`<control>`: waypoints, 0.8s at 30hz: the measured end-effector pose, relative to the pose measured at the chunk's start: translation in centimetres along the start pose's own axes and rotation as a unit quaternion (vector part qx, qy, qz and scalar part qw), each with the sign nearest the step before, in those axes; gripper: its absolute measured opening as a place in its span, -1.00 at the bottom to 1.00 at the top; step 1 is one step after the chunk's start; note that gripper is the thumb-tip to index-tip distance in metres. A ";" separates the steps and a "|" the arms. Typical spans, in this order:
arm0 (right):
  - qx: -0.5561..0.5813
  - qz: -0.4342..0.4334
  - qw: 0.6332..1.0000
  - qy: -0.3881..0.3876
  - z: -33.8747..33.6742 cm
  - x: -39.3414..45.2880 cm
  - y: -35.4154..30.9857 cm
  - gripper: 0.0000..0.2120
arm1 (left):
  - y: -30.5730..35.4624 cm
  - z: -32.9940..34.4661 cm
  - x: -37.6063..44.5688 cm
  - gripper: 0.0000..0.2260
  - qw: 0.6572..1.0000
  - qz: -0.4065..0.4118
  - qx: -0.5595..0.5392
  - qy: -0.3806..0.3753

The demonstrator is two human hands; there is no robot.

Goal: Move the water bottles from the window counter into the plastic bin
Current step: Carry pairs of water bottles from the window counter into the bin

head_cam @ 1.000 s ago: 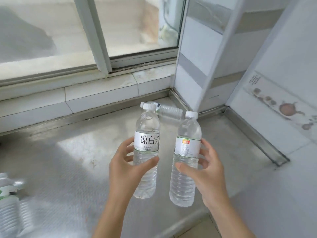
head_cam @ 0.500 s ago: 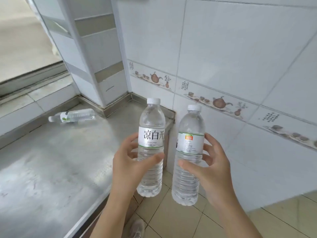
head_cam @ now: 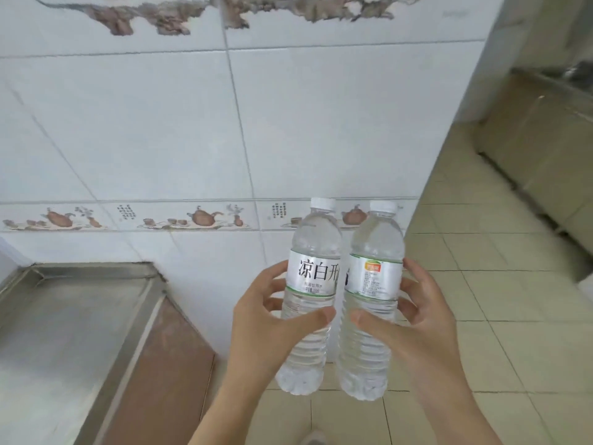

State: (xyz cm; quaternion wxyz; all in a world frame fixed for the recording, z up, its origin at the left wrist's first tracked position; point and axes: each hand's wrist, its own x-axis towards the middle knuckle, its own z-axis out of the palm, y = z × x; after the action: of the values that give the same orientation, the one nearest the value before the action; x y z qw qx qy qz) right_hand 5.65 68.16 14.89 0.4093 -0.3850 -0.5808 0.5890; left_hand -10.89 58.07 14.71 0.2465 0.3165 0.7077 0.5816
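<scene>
the wall [head_cam: 144, 130] is white tile and fills most of the view; a band of teapot pictures [head_cam: 205, 216] runs across it at mid-height, and a larger brown pattern crosses its top edge. the floor [head_cam: 500, 316] is beige tile, at the right and below. the counter [head_cam: 64, 332] is bare steel with a raised rim, at the lower left; its far right corner meets the wall, and a brown panel [head_cam: 167, 364] shows under its right edge. a steel cabinet [head_cam: 545, 146] stands along the far right, blurred.

the person holds both arms forward over the floor, beyond the counter's right edge. the left hand [head_cam: 266, 329] is clenched around the left bottle [head_cam: 309, 297] at mid-body, thumb across the front below the label, fingers behind. the right hand [head_cam: 417, 329] is clenched around the right bottle [head_cam: 369, 303] in the same manner, thumb in front, fingers wrapped at the far side.

both bottles are clear, capped in white, filled with water, and held roughly upright with the tops leaning slightly right. they are carried in the air, side by side, with the labels touching or nearly so; contact cannot be confirmed. the left bottle carries a white label with large black characters. the right bottle carries a silver label with a small orange mark. neither bottle rests on the counter. a shoe tip [head_cam: 313, 440] shows at the bottom edge, blurred.
</scene>
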 end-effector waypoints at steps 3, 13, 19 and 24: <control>-0.009 -0.003 0.997 0.081 -4.0 1.5 -0.1 -0.08 | 1.1 4.6 2.6 -0.37 0.997 0.011 -0.013 -0.079; -0.020 0.003 0.942 0.334 -14.2 4.7 -0.5 -0.08 | 3.8 20.3 9.7 -0.38 0.956 0.018 -0.056 -0.287; -0.043 0.004 0.909 0.414 -20.1 6.6 -1.0 -0.13 | 5.2 29.1 11.6 -0.44 0.933 0.015 -0.071 -0.352; -0.063 0.008 0.894 0.444 -27.2 10.0 -1.0 -0.12 | 6.6 37.9 13.0 -0.45 0.921 0.024 -0.080 -0.380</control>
State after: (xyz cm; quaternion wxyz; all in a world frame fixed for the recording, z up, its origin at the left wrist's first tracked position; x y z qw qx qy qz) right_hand 27.25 87.51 15.34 0.5947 -0.6358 -0.3721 0.3220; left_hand 8.58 93.74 13.78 0.5075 0.5096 0.5044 0.4778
